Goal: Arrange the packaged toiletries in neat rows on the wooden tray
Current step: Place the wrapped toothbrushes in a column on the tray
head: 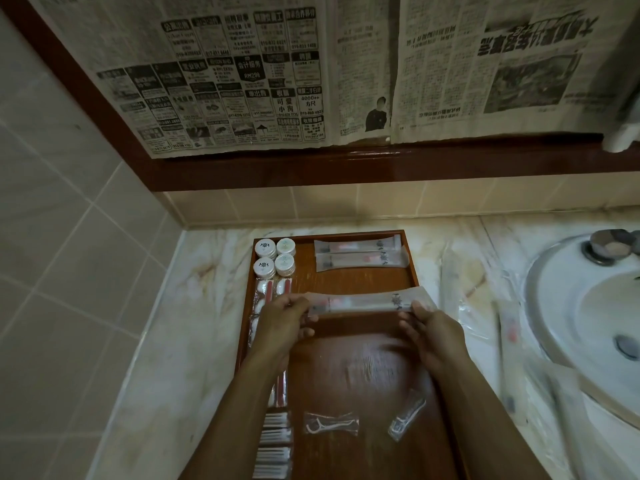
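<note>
The left hand (282,318) is pinching one end of the sachet (367,303), the right hand (431,327) the other, holding it over the tray (349,282). Best laying it parallel, just below the two sachets (360,258).

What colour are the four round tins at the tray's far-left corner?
White round tins with small dark emblems on the lids, head view.

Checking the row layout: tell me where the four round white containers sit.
The round white containers sit in the wooden tray's far left corner, just beyond the left hand.
</note>
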